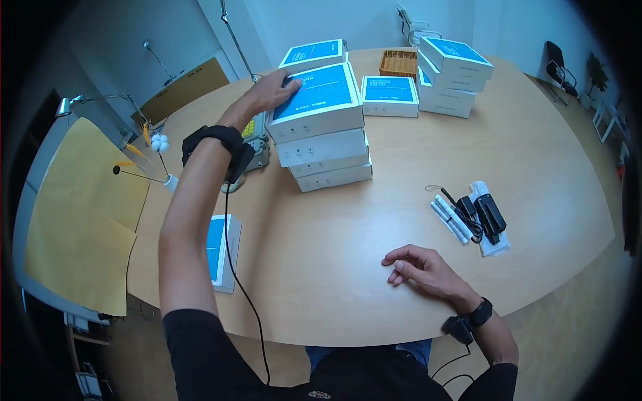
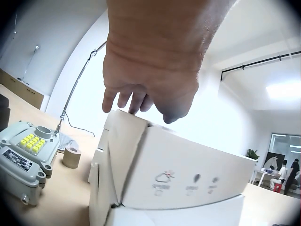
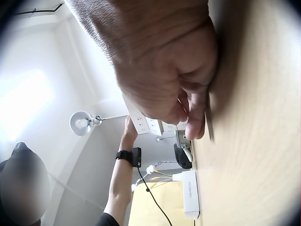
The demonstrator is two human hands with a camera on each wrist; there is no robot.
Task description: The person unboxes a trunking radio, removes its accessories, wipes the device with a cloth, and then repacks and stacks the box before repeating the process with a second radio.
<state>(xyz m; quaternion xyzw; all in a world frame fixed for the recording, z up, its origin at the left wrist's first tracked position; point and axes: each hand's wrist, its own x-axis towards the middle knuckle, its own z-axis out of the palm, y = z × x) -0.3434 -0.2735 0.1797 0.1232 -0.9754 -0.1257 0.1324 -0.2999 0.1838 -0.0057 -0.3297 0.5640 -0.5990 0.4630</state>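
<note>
My left hand (image 1: 269, 93) rests on the blue-and-white top box (image 1: 317, 93) of a stack, near its left edge. In the left wrist view, that hand (image 2: 150, 80) comes down from above, its fingers at the top edge of the white box (image 2: 188, 172) and some fingertips hidden. Below the top box are several more white boxes (image 1: 324, 148), slightly out of line. My right hand (image 1: 431, 271) lies on the table with its fingers loosely bent, holding nothing. Its side touches the wood in the right wrist view, where the hand (image 3: 164, 70) fills the upper middle.
Another box stack (image 1: 458, 73), a single box (image 1: 390, 93) and a wicker basket (image 1: 398, 63) stand at the back. A grey telephone with yellow keys (image 2: 32, 143) is left of the stack. Pens (image 1: 451, 219) and a black device (image 1: 491, 217) lie right. One box (image 1: 217, 254) lies front left.
</note>
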